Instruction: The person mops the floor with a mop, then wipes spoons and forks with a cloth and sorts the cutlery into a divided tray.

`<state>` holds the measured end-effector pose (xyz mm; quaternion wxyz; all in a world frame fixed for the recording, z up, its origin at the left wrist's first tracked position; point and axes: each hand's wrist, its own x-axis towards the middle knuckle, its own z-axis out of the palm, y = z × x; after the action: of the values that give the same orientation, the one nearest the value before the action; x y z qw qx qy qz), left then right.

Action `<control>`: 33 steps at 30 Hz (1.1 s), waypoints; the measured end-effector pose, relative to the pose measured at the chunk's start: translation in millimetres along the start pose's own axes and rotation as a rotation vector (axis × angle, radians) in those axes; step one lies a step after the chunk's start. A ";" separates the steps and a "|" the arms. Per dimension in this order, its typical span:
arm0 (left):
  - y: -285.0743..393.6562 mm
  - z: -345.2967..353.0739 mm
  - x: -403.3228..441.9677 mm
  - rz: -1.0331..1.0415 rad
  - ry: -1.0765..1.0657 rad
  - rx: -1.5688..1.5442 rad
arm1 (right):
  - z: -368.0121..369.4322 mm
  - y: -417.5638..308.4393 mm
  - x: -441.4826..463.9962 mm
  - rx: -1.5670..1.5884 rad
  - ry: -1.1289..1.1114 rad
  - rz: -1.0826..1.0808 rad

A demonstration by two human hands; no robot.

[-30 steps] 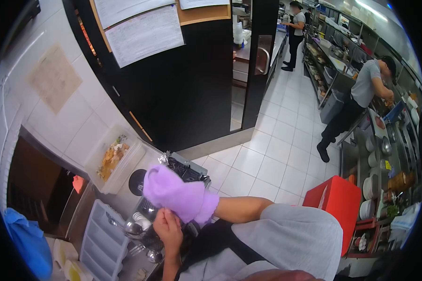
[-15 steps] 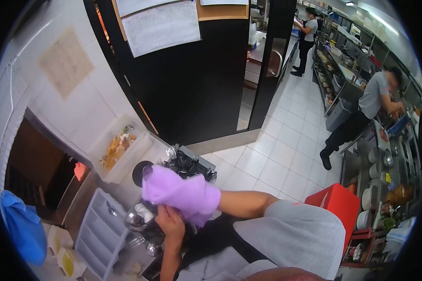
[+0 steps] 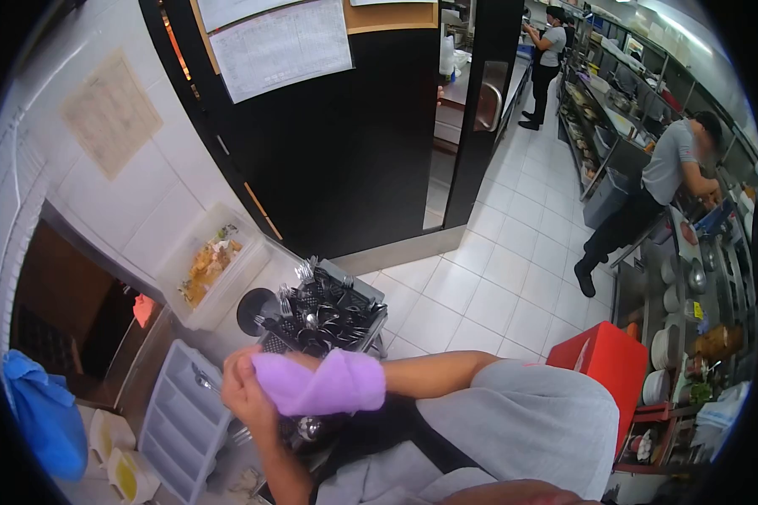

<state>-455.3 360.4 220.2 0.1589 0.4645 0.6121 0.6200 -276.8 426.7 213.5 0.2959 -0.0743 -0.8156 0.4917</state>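
Observation:
A purple cloth (image 3: 316, 383) covers my right hand (image 3: 301, 360) and wrist; most of the fingers are hidden inside the folds, gripping it. My left hand (image 3: 242, 389) closes on the cloth's left end, and anything held within it is hidden. Just beyond the cloth, a container of black-handled cutlery (image 3: 333, 311) is piled with forks and other pieces. Below my hands, a round metal spoon or ladle head (image 3: 309, 428) shows. A grey divided cutlery tray (image 3: 181, 429) lies left of my left hand, with metal utensils (image 3: 202, 377) at its upper edge.
A clear bin of food scraps (image 3: 206, 269) stands by the wall, near a black round dish (image 3: 257, 311). Blue cloth or plastic (image 3: 42, 412) hangs left. Behind are a black door (image 3: 328, 160) and a red box (image 3: 598, 374). Two people work along the right-hand kitchen line.
My left hand has moved left and up to the cloth's end. The cloth-wrapped right hand has dropped lower, uncovering more of the cutlery container.

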 end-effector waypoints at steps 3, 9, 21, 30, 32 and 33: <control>2.9 -30.0 15.8 -0.158 0.132 -0.164 | -7.6 -3.6 -10.3 0.022 -0.050 0.020; -33.8 12.8 -8.7 -0.138 0.215 -0.400 | 12.7 7.2 -4.0 0.022 -0.050 0.021; -109.9 78.6 -41.0 0.167 0.053 0.088 | 11.0 79.1 -38.0 -0.129 0.208 -0.029; 1.7 54.3 -68.8 -0.103 -0.567 -0.199 | -17.2 62.8 -144.7 -0.256 -0.191 0.535; -0.8 65.5 -80.5 -0.281 -0.601 -0.284 | -5.2 69.7 -197.1 -0.134 -0.113 0.744; -10.5 74.6 -92.3 -0.341 -0.544 -0.274 | -0.2 78.9 -223.7 -0.080 -0.072 0.860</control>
<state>-353.9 337.5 162.1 0.4784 0.4779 0.5274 0.5143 -108.0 374.5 55.2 0.0322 -0.4016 -0.7386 0.5405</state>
